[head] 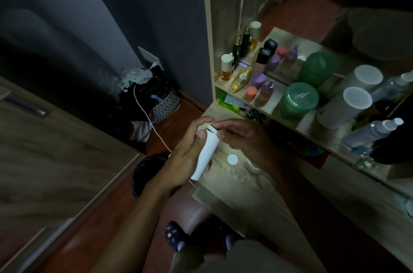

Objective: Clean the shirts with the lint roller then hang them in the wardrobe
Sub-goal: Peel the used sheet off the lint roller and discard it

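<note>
a person stands at a wooden desk (234, 185) in a dim room, both bare hands raised over its near corner. the left hand (187, 156) has its grip wrapped around the lower body of a white lint roller (206, 152), which is held tilted, its top end pointing up and away. the right hand (243, 136) meets that top end, thumb and forefinger pinched on the torn edge of the roller's outer sheet, grip closed on it. a small white round disc (232, 159) lies on the desk just beside the roller, under the right hand.

on the shelf (290, 125) behind the desk stand perfume bottles, purple bottles (261, 85), a green jar (299, 99), a white cylinder with a grille top (344, 107) and a clear spray bottle (375, 132); a mirror (335, 15) behind them doubles the row. to the left, a bin with a black liner (145, 174) sits on the reddish floor below the left forearm, and a patterned basket (164, 104) heaped with dark clothes stands against the grey wall. a thin white cable (145, 112) runs from that heap toward the hands. a wood-grain wardrobe door (55, 150) fills the left foreground. no shirt can be told apart in the dim pile.
</note>
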